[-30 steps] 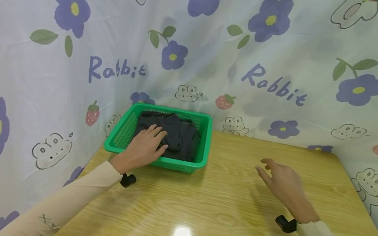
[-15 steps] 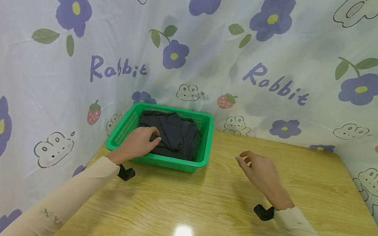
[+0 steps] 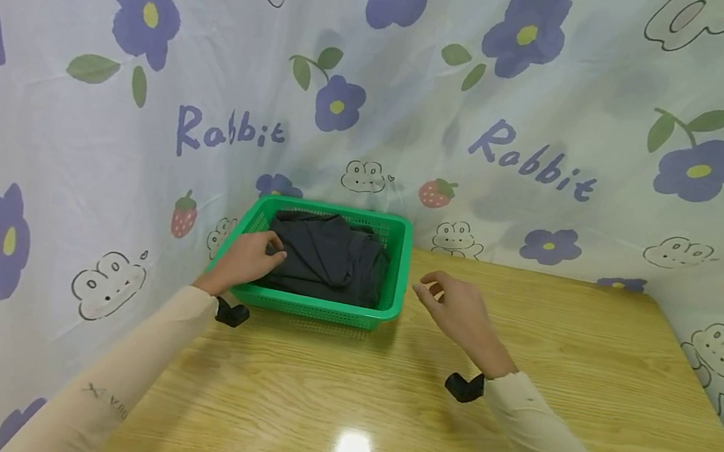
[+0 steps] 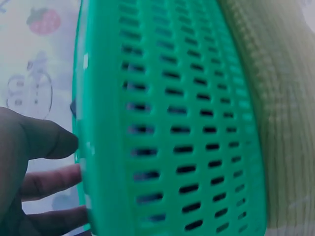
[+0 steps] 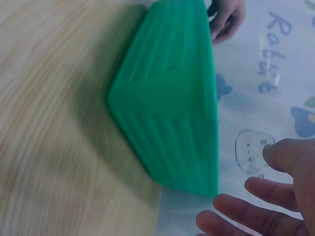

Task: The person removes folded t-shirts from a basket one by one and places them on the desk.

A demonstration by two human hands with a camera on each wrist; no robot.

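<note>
I have the green basket (image 3: 312,303) upright toward the back of the wooden table (image 3: 320,380), and I treat it as the centre of my dial in the head view. The printed sheet (image 3: 398,103) hangs close behind it at 12 o'clock. The dark cloth (image 3: 320,255) lies inside the basket, bunched and creased, within the walls as far as I can see.

The left hand (image 3: 242,261) is over the basket's 9 o'clock side. Its fingers are bent and its thumb stands away from them; the left wrist view shows that same gap, right at the rim. The fingertips run out of sight there, so I cannot tell whether they touch the basket or the cloth. The right hand (image 3: 460,308) is just beside the basket at 3 o'clock, apart from the rim, its fingers parted and loosely curved with nothing between them.

As for progress, I judge that the cloth is settled in the basket and the basket sits flat, so that part looks done. What is left, as I read it, lies with the hands: I see no clear hold on the 9 o'clock side, and none at all at 3 o'clock.
</note>
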